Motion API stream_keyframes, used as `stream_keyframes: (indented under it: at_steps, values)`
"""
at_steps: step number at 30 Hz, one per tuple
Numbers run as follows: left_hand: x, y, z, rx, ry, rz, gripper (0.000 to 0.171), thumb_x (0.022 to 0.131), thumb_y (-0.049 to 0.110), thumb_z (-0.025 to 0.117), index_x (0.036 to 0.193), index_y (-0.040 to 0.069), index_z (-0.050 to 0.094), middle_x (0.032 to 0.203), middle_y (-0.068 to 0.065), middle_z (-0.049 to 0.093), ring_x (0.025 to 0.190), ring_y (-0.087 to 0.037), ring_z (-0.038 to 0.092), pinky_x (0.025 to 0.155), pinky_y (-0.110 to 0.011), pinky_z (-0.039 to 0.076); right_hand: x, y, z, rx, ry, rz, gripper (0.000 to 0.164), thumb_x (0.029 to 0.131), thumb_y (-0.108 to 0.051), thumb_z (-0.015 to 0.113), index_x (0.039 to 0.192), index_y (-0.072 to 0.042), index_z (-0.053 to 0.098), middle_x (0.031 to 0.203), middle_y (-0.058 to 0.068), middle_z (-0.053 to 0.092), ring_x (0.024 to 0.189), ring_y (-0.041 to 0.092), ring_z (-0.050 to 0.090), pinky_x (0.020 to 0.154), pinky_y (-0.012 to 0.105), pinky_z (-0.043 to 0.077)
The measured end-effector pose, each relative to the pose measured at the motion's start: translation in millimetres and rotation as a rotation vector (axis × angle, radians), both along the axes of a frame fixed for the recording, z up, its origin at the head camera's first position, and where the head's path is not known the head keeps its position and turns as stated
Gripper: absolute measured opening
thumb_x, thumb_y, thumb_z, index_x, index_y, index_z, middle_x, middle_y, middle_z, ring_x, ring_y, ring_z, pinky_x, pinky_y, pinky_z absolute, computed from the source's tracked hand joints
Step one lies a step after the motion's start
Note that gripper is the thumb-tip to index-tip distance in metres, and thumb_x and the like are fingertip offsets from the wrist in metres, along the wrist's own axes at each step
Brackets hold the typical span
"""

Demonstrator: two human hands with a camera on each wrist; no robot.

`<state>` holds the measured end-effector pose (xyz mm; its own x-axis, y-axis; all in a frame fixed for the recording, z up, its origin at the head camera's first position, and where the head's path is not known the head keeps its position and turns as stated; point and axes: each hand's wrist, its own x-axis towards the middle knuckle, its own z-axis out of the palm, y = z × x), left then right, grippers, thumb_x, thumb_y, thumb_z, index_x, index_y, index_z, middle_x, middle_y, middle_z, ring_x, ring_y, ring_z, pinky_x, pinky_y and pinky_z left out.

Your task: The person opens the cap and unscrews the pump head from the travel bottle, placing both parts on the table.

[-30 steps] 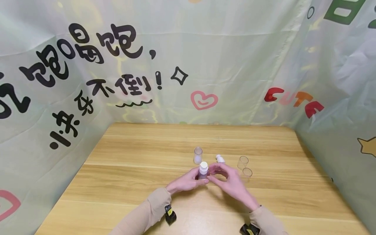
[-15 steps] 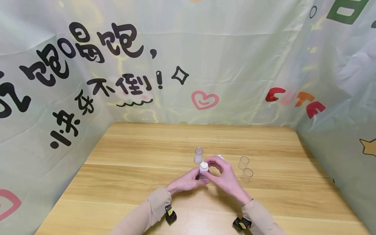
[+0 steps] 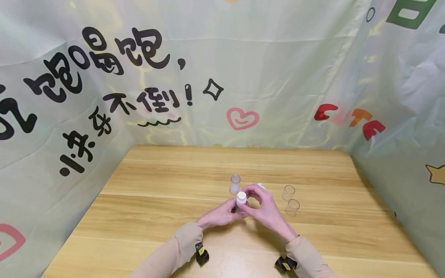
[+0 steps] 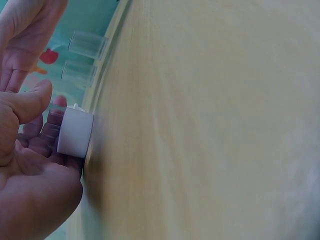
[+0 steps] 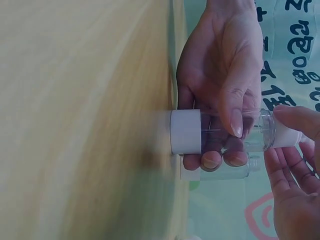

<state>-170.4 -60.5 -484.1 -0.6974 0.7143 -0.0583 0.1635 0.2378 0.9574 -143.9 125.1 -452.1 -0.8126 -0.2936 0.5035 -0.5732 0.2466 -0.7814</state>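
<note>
A clear pump bottle [image 3: 241,203] with a white base [image 5: 185,131] stands upright between the hands. My left hand [image 3: 221,214] holds it round its clear body, thumb across the front in the right wrist view. At the top, my right hand [image 3: 267,208] pinches the white pump head [image 5: 286,136] between thumb and fingers. In the left wrist view the same white base [image 4: 76,133] shows beside the left palm, close to the tabletop. A second clear bottle [image 3: 235,184], its threaded neck [image 5: 255,163] bare, stands just behind.
Two clear caps, a rear one [image 3: 288,192] and a nearer one [image 3: 292,207], stand right of the right hand. Another white pump piece [image 3: 262,186] lies behind that hand, mostly hidden. The wooden table [image 3: 167,173] meets a printed cloth backdrop [image 3: 278,77].
Over the last second my right hand moved left and up from beside the bottle onto its pump head, covering most of the loose pump piece behind. The left hand kept its hold.
</note>
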Motion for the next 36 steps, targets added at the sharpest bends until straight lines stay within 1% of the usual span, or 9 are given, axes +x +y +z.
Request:
stream_keyframes:
  at_steps: [6,11,14,18,21,23,27,31,36]
  values:
    - [0.0,0.1,0.9,0.005,-0.008,-0.006,0.04,0.098,0.012,0.062,0.137,0.011,0.054,0.124,-0.005,0.062,0.109,-0.008,0.057,0.101,-0.025,0.046,-0.4,1.1,1.4,-0.003,-0.003,0.014,0.043,0.074,0.011,0.081,0.112,-0.001,0.065,0.107,0.013,0.068,0.103,0.002,0.06,0.096,0.024,0.057]
    - [0.2,0.5,0.6,0.006,-0.013,-0.005,0.04,0.098,0.012,0.062,0.137,0.013,0.054,0.124,-0.005,0.063,0.108,-0.007,0.058,0.101,-0.025,0.047,-1.0,3.2,2.4,-0.007,0.003,0.043,0.042,0.075,0.012,0.079,0.113,0.0,0.066,0.108,0.015,0.068,0.105,0.002,0.06,0.097,0.023,0.056]
    - [-0.2,0.8,0.3,0.01,-0.018,-0.007,0.039,0.098,0.012,0.061,0.137,0.011,0.054,0.123,-0.005,0.063,0.108,-0.007,0.058,0.101,-0.024,0.047,-1.1,4.3,3.0,-0.002,-0.003,0.06,0.042,0.075,0.013,0.078,0.114,0.0,0.066,0.11,0.016,0.069,0.107,0.001,0.061,0.098,0.023,0.055]
    - [-1.0,0.9,-0.8,0.01,-0.006,-0.016,0.032,0.098,0.012,0.061,0.13,0.008,0.057,0.118,-0.007,0.062,0.103,-0.006,0.058,0.097,-0.023,0.047,-0.4,5.6,2.6,0.019,-0.003,0.068,0.044,0.076,0.013,0.077,0.116,0.001,0.065,0.114,0.016,0.068,0.11,0.002,0.06,0.1,0.025,0.054]
    - [-1.5,0.7,-1.7,0.009,0.007,-0.02,0.028,0.098,0.012,0.061,0.126,0.006,0.057,0.116,-0.009,0.062,0.102,-0.006,0.056,0.097,-0.024,0.047,-0.1,5.5,0.7,0.026,0.008,0.052,0.047,0.076,0.011,0.079,0.119,0.002,0.063,0.116,0.015,0.066,0.111,0.004,0.059,0.102,0.025,0.054]
    - [-1.5,0.6,-1.8,0.011,0.001,-0.019,0.031,0.098,0.012,0.06,0.128,0.006,0.057,0.118,-0.01,0.062,0.103,-0.007,0.056,0.098,-0.024,0.046,0.0,5.0,-1.0,0.02,0.018,0.032,0.047,0.075,0.008,0.081,0.118,0.002,0.062,0.114,0.013,0.065,0.109,0.004,0.059,0.101,0.025,0.055]
    - [-0.2,0.5,-0.1,0.013,-0.03,-0.008,0.043,0.099,0.013,0.061,0.14,0.009,0.051,0.126,-0.007,0.061,0.108,-0.008,0.057,0.101,-0.025,0.046,-0.2,3.3,-3.1,-0.013,0.048,0.008,0.043,0.075,0.006,0.082,0.112,-0.002,0.063,0.107,0.012,0.065,0.102,0.007,0.061,0.095,0.025,0.057]
    - [0.7,0.8,0.7,0.011,-0.035,-0.006,0.047,0.099,0.013,0.06,0.144,0.009,0.048,0.132,-0.007,0.061,0.114,-0.01,0.058,0.104,-0.025,0.046,0.2,2.6,-2.6,-0.03,0.067,0.016,0.04,0.076,0.007,0.081,0.111,-0.001,0.064,0.105,0.014,0.065,0.1,0.007,0.062,0.093,0.024,0.058]
    - [0.3,1.2,-0.6,0.011,-0.029,-0.002,0.047,0.099,0.013,0.06,0.144,0.01,0.048,0.134,-0.006,0.06,0.118,-0.009,0.058,0.107,-0.024,0.045,0.3,4.8,-1.2,-0.04,0.04,0.057,0.04,0.077,0.009,0.079,0.114,0.0,0.065,0.109,0.017,0.067,0.104,0.004,0.061,0.095,0.022,0.057]
